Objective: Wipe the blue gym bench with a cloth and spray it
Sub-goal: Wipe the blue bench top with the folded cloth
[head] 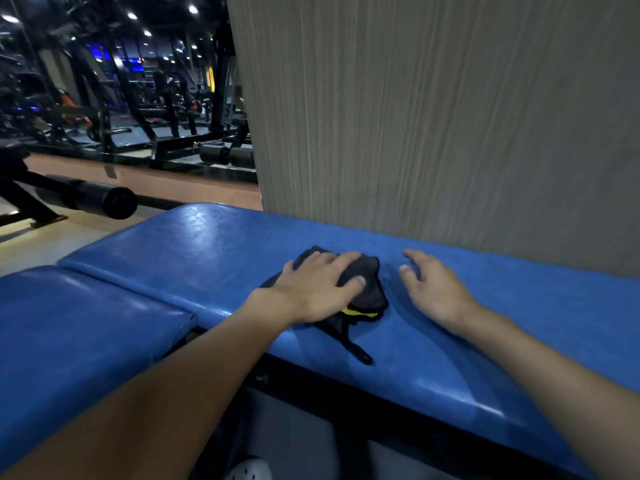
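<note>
The blue gym bench point(180, 251) stretches across the view, with a second blue pad point(69, 327) at the near left. A crumpled black cloth point(369, 289) with a yellow patch and a dangling strap lies on the bench's middle. My left hand point(318, 289) presses flat on the cloth, fingers spread over it. To the cloth's right, my right hand point(433, 289) hovers just above the bench with fingers loosely spread, holding nothing. No spray bottle is in view.
A grey wood-grain wall point(433, 116) stands directly behind the bench. At the left, a black padded roller bar point(104, 199) and dark gym machines point(138, 109) stand on the tan floor. A white shoe point(247, 471) shows below the bench.
</note>
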`<state>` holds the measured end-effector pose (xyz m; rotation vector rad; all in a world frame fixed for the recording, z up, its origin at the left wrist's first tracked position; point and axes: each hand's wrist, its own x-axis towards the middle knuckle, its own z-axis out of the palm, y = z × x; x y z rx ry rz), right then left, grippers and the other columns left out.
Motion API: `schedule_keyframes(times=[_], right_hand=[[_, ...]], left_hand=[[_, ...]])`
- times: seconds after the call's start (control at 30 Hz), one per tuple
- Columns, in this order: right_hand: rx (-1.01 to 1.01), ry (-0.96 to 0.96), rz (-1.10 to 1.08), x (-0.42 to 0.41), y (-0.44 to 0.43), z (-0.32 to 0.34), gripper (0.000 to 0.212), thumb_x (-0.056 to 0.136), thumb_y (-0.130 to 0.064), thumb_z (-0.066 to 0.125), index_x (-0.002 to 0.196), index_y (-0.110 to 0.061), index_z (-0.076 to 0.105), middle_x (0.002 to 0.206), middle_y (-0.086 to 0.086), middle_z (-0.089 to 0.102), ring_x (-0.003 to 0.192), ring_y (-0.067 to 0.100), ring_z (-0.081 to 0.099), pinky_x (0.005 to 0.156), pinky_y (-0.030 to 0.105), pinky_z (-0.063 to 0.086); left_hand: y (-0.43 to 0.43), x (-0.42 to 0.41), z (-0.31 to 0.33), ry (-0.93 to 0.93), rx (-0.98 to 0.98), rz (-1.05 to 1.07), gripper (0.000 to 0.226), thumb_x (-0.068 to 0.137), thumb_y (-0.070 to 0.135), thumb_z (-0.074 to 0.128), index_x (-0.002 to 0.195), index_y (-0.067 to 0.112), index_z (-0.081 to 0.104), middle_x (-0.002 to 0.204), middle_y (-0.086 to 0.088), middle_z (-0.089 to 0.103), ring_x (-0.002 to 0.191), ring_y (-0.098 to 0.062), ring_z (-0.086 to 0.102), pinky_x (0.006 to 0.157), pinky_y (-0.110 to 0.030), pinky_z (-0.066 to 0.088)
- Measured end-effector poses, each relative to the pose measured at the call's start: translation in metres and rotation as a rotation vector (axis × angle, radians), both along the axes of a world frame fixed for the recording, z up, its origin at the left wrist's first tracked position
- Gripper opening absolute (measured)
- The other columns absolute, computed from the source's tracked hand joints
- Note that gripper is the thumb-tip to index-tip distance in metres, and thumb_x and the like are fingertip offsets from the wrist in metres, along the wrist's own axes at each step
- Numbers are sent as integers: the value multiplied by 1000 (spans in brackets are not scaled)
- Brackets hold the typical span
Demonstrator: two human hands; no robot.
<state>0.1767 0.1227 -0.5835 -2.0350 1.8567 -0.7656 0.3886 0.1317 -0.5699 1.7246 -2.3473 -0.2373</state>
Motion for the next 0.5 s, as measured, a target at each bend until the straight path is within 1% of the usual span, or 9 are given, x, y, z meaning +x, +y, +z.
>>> schedule_keyframes(times=[0.07,0.13,0.2,0.23,0.27,0.3,0.37,0.43,0.5], right_hand=[[-23,27,39,11,2,3,48,101,-30,47,145,-13,44,145,12,48,136,29,42,113,41,33],[-96,11,106,32,3,8,42,97,-27,52,137,-13,52,139,11,54,132,29,46,110,42,36],[-163,-1,179,61,5,12,39,94,-29,54,131,-16,57,133,7,58,129,28,48,109,42,37],[-163,8,206,75,6,12,40,94,-34,53,132,-20,57,135,4,58,131,28,46,110,42,35],[-131,37,225,88,8,11,43,94,-42,50,134,-27,55,140,1,55,136,28,40,113,43,31],[-80,89,236,97,9,9,48,94,-53,46,137,-34,52,147,-2,48,143,29,30,117,47,22],[14,199,230,106,8,7,56,88,-67,42,138,-43,49,154,-4,35,148,27,12,119,53,8],[67,207,232,102,8,10,54,86,-63,47,136,-43,51,154,-5,33,149,23,7,118,56,5],[98,194,247,90,12,14,52,86,-55,52,137,-42,51,153,-7,34,149,20,6,117,57,5]], left_hand=[[0,19,3,19,-73,56,54,100,59,29,152,41,28,155,5,37,148,-16,23,117,-57,18],[2,39,-1,-2,-117,101,52,101,57,28,149,38,34,151,4,44,144,-18,33,115,-53,25],[3,58,-8,37,-84,151,57,96,60,24,145,36,40,146,1,52,135,-23,46,111,-48,34],[4,67,-12,103,-62,171,62,91,62,21,143,36,43,144,-1,56,132,-26,50,109,-47,38],[5,74,-15,174,-48,189,66,87,61,20,142,34,44,141,-2,59,129,-27,53,108,-46,39],[6,79,-18,221,-45,198,63,88,58,23,142,33,44,139,-3,61,128,-29,54,107,-44,40],[8,83,-20,246,-57,208,46,99,43,33,142,29,45,136,-4,63,126,-30,55,106,-43,40],[10,81,-17,248,-58,221,37,103,33,37,138,28,47,133,-3,64,123,-30,56,104,-42,41],[9,77,-14,223,-52,218,35,103,36,37,135,29,50,133,1,64,123,-28,56,104,-43,41]])
